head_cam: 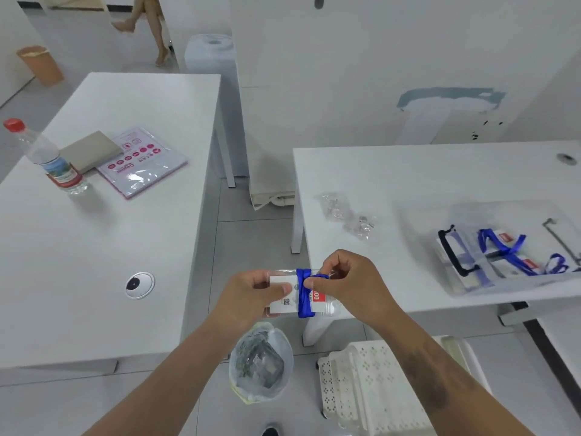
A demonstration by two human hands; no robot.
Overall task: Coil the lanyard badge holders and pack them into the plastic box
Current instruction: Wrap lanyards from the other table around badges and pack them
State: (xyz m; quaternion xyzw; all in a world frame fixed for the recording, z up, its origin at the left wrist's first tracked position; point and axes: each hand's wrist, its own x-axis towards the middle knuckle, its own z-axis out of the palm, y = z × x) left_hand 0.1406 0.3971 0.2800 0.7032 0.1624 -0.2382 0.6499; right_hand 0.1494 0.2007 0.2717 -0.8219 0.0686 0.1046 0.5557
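Observation:
I hold a clear badge holder [284,294] with a white card inside, in the air between the two tables. A blue lanyard [303,294] is wound several times around its middle. My left hand [251,295] grips the holder's left end, thumb on top. My right hand [342,283] pinches the blue lanyard at the holder's upper right. On the right table stands the clear plastic box [465,215] with black handles, and several badge holders wrapped in blue lanyard [503,250] lie inside it.
Crumpled clear wrappers [349,215] lie on the right table [408,171]. The left table [94,247] carries a water bottle [47,158], a grey pad [91,151] and a pink packet [141,162]. Below my hands are a lined bin [261,363] and a white perforated stool [377,382].

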